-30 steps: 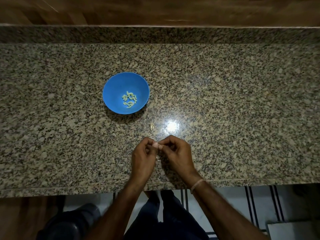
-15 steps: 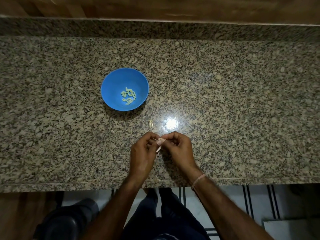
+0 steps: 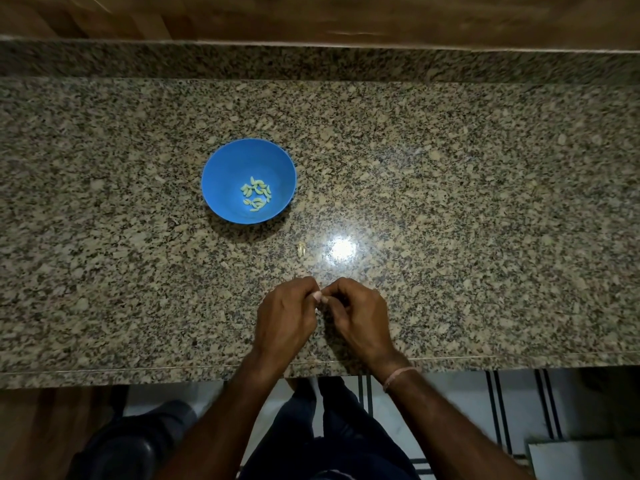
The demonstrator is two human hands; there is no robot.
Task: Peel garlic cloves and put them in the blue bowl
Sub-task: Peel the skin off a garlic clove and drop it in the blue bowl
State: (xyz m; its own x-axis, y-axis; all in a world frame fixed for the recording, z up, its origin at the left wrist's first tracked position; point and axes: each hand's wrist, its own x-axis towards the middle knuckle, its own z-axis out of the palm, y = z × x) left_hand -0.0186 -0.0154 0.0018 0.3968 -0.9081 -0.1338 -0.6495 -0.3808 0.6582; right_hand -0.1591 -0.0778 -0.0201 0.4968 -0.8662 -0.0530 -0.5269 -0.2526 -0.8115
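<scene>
Surface: polished speckled brown-and-black granite countertop (image 3: 467,174). Runs left to right across the whole view, with a raised granite backsplash strip (image 3: 311,64) along the far edge and brown wooden panelling (image 3: 346,15) beyond it. Carries a bright white light glare (image 3: 341,249) near centre. Below the near edge: pale floor tiles with dark stripes (image 3: 519,410), dark trouser legs (image 3: 329,445), and a dark rounded object (image 3: 131,445) at lower left, identity not determinable.

Task item: round blue plastic bowl (image 3: 221,174). Stands upright on the counter, left of centre, farther out than the hands and well apart from them. Holds a small cluster of peeled pale-green garlic cloves (image 3: 256,195) at its bottom. Also on the counter, between bowl and hands, just left of the glare: one small tan scrap (image 3: 301,249), clove or skin not determinable.

Hands: left hand (image 3: 285,317) and right hand (image 3: 362,317) close together above the near part of the counter, fingertips meeting. Fingers of both curled tight, thumbs and forefingers pinching a small pale garlic clove (image 3: 317,296) between them, mostly hidden by the fingertips. Thin pinkish thread band (image 3: 398,375) round the right wrist.
</scene>
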